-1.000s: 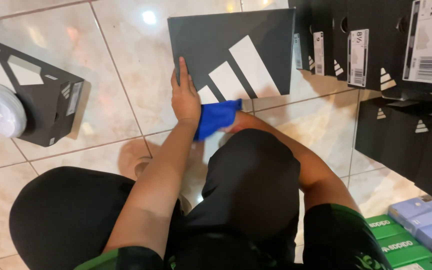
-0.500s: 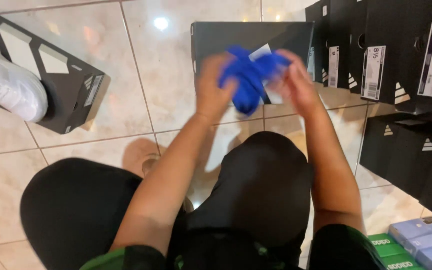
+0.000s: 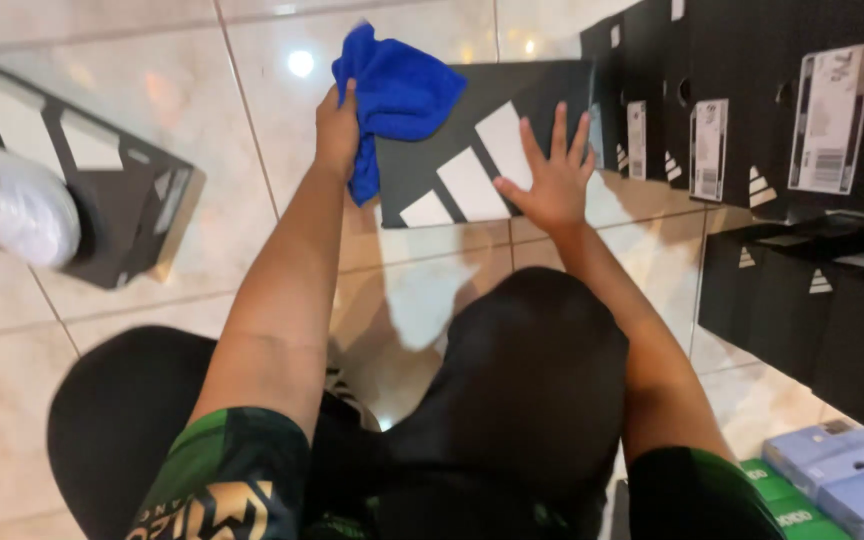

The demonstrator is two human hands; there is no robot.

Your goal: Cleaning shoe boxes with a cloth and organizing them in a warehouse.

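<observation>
Gripping a soft, crumpled blue cloth (image 3: pixel 397 95), left hand (image 3: pixel 337 125) holds it over the flat black cardboard shoebox lid (image 3: pixel 482 140) on the glossy tiled floor (image 3: pixel 152 60); right hand (image 3: pixel 549 180) presses it, fingers spread wide.

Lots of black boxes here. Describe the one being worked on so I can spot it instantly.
On the glossy tiled floor, look left of the stacked black boxes. It is the black box lying flat alone, white stripes up, with the right hand spread on it and the left hand holding a blue cloth over it.
</observation>
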